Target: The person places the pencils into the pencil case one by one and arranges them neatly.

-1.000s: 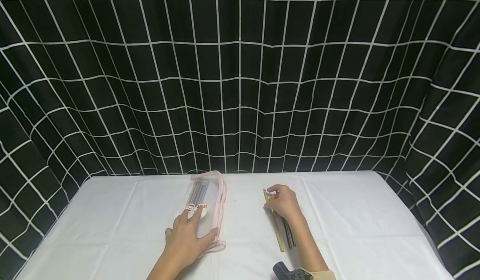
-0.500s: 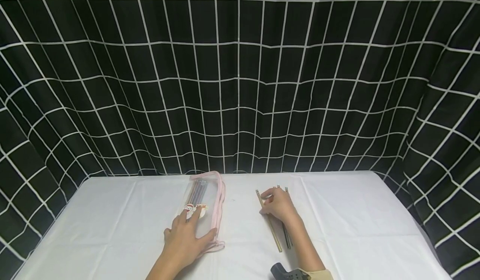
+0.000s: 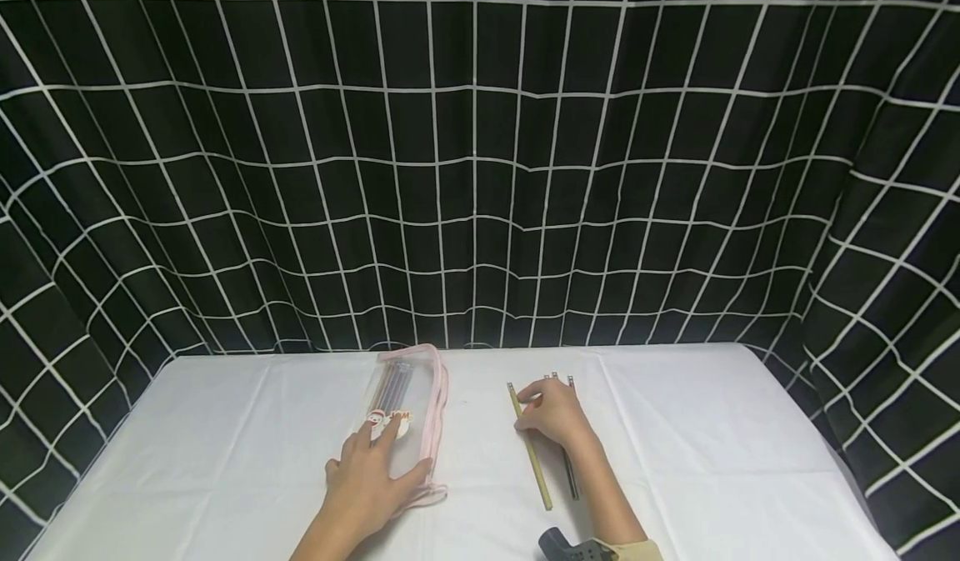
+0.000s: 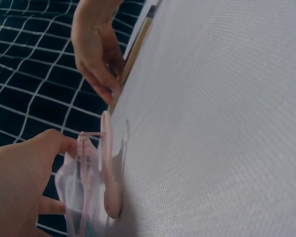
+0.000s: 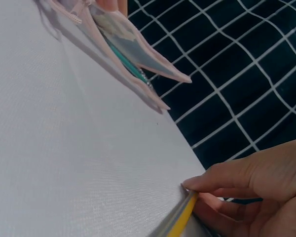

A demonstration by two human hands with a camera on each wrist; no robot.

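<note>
My left hand (image 3: 363, 478) rests spread over a clear pencil case (image 3: 418, 453) with pink edging, its thumb on the zip side. In the right wrist view the pencil case (image 5: 133, 54) gapes at its zip side. Several pencils (image 3: 393, 386) show inside, beside a cartoon print. To the right, my right hand (image 3: 555, 415) pinches a yellow pencil (image 3: 537, 473) near its far end, between thumb and fingertips. Under that hand and forearm lie several dark pencils (image 3: 571, 473), partly hidden. The yellow pencil (image 5: 183, 217) slants from the fingertips in the right wrist view.
A white cloth (image 3: 247, 444) covers the table. Behind it hangs a black curtain (image 3: 457, 169) with a white grid, which also runs along both sides. A pink wrist loop (image 3: 431, 494) hangs off the case's near end. A dark device (image 3: 570, 547) sits on the right wrist.
The right hand has moved slightly left, and the yellow pencil with it, away from the dark pencils. The left hand and the pencil case stay about where they were.
</note>
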